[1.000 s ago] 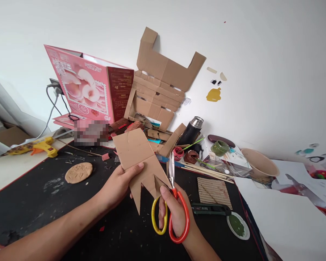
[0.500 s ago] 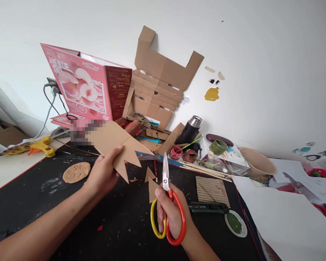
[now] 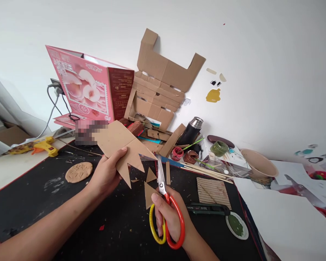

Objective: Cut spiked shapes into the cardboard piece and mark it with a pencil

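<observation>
My left hand (image 3: 111, 168) grips a flat piece of cardboard (image 3: 118, 136), thumb on top, with pointed notches along its right-hand edge. In my right hand (image 3: 171, 214) is a pair of scissors (image 3: 161, 177) with one red and one yellow handle; the blades look closed and point up, just right of the cardboard's lower tip. A cardboard triangle (image 3: 149, 195) shows beside my right thumb; I cannot tell whether it is held or lies on the table. Another small triangle (image 3: 150, 175) and a narrow cardboard strip (image 3: 167, 173) lie on the black tabletop (image 3: 97, 210).
At left are a clay disc (image 3: 79, 172) and a yellow glue gun (image 3: 46, 146). A pink box (image 3: 84, 87) stands behind. A black flask (image 3: 191, 131), paint jars (image 3: 177, 153) and wooden sticks (image 3: 206, 172) sit at the back right. Corrugated cardboard (image 3: 213, 192) and a box cutter (image 3: 209, 208) lie at right.
The scissors have shifted slightly left and their blades now tilt left, uncovering the narrow strip. The triangle by my right thumb has moved left too. My left hand still holds the cardboard.
</observation>
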{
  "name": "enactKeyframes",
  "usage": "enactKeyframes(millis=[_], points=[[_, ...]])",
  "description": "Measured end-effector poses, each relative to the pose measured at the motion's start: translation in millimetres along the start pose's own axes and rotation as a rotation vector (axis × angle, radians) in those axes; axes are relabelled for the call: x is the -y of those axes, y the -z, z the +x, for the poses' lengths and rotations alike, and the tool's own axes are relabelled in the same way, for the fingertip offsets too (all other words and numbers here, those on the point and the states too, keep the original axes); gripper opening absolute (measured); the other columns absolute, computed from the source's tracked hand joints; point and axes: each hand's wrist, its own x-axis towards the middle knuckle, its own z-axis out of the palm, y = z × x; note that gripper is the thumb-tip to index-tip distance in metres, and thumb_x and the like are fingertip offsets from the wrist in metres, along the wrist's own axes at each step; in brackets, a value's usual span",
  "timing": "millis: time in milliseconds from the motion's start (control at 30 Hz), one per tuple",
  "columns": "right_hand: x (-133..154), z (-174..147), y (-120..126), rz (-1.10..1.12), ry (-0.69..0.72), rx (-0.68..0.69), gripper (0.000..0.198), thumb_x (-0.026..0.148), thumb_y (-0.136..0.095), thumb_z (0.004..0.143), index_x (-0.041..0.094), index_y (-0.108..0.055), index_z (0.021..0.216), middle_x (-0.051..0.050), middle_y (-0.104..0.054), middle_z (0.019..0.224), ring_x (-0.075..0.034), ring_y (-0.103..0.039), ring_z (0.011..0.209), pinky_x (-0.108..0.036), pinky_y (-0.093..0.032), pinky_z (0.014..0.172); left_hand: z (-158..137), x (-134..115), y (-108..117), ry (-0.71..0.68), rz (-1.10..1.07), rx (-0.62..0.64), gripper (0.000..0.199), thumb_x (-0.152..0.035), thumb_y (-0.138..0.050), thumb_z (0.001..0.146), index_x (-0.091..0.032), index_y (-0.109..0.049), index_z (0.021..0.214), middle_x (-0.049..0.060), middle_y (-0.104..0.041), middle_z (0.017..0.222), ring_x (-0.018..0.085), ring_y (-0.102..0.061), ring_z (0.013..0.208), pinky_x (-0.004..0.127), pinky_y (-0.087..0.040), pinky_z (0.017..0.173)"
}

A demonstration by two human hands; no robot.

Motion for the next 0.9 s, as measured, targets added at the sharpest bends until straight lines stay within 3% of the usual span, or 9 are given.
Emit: enactKeyframes(millis=[300, 433, 533, 767, 900], points=[[-1, 1, 1, 0.004, -0.006, 0.007, 0.055, 0.074, -0.07, 0.092, 0.023, -0.052, 0.08, 0.011, -0.049, 0.042, -0.008, -0.043, 0.028, -0.015, -0.036, 0.03, -4, 4, 3, 0.009, 0.051, 0.056, 0.028, -0.017, -0.083, 0.077, -0.014, -0.073, 0.103, 0.006, -0.08, 0.081, 0.021, -0.075, 0.058, 0.025, -0.061, 0.049], [-1, 3, 1, -0.01, -0.028, -0.026, 0.057, 0.076, -0.071, 0.089, 0.023, -0.052, 0.081, 0.011, -0.049, 0.041, -0.008, -0.044, 0.028, -0.015, -0.036, 0.031, -7, 5, 4, 0.021, 0.087, 0.079, 0.033, -0.023, -0.086, 0.076, -0.014, -0.072, 0.104, 0.004, -0.078, 0.079, 0.018, -0.07, 0.051, 0.025, -0.059, 0.048], [0, 6, 2, -0.014, -0.056, -0.066, 0.06, 0.079, -0.073, 0.084, 0.022, -0.054, 0.083, 0.01, -0.051, 0.041, -0.008, -0.044, 0.027, -0.015, -0.034, 0.03, -11, 5, 2, 0.04, 0.095, 0.094, 0.035, -0.022, -0.087, 0.073, -0.014, -0.073, 0.104, 0.007, -0.08, 0.082, 0.021, -0.073, 0.057, 0.028, -0.061, 0.051], [0, 10, 6, 0.109, -0.038, -0.126, 0.067, 0.077, -0.077, 0.08, 0.016, -0.066, 0.104, 0.009, -0.055, 0.044, -0.009, -0.046, 0.027, -0.015, -0.035, 0.029, -14, 7, 2, 0.066, 0.121, 0.15, 0.035, -0.026, -0.093, 0.069, -0.014, -0.075, 0.096, 0.004, -0.077, 0.073, 0.017, -0.067, 0.049, 0.021, -0.05, 0.039], [2, 10, 9, 0.184, -0.014, -0.145, 0.064, 0.075, -0.079, 0.081, 0.015, -0.069, 0.101, 0.01, -0.054, 0.043, -0.008, -0.045, 0.026, -0.015, -0.034, 0.028, -13, 7, 3, 0.081, 0.138, 0.152, 0.034, -0.028, -0.093, 0.069, -0.013, -0.075, 0.094, 0.006, -0.078, 0.074, 0.017, -0.066, 0.048, 0.021, -0.049, 0.039]])
